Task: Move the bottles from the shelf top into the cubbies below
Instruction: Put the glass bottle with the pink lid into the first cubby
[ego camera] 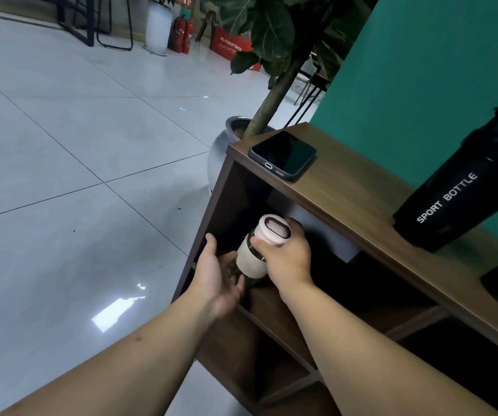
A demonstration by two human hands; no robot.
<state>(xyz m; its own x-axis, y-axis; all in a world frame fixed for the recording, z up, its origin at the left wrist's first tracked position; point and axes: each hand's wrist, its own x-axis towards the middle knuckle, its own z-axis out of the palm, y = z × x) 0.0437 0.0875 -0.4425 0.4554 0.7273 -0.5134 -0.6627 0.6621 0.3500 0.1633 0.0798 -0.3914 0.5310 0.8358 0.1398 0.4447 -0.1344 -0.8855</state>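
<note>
Right hand (283, 256) has its fingers wrapped round the cup (264, 246), left hand (222, 273) open underneath; I'd set it upright, deep in the cubby (232, 205).

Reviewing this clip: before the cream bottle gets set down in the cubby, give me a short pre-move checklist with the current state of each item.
1. Right hand grips the cream bottle below its pink lid: ok.
2. Left hand open, cupped under the bottle's base: ok.
3. Bottle upright: not ok, it tilts.
4. Bottle at the mouth of the top left cubby: ok.
5. Cubby floor free of other things: cannot tell, the inside is dark.
6. Bottles left on the shelf top: not ok, the black sport bottle stands there, beside a phone.
</note>
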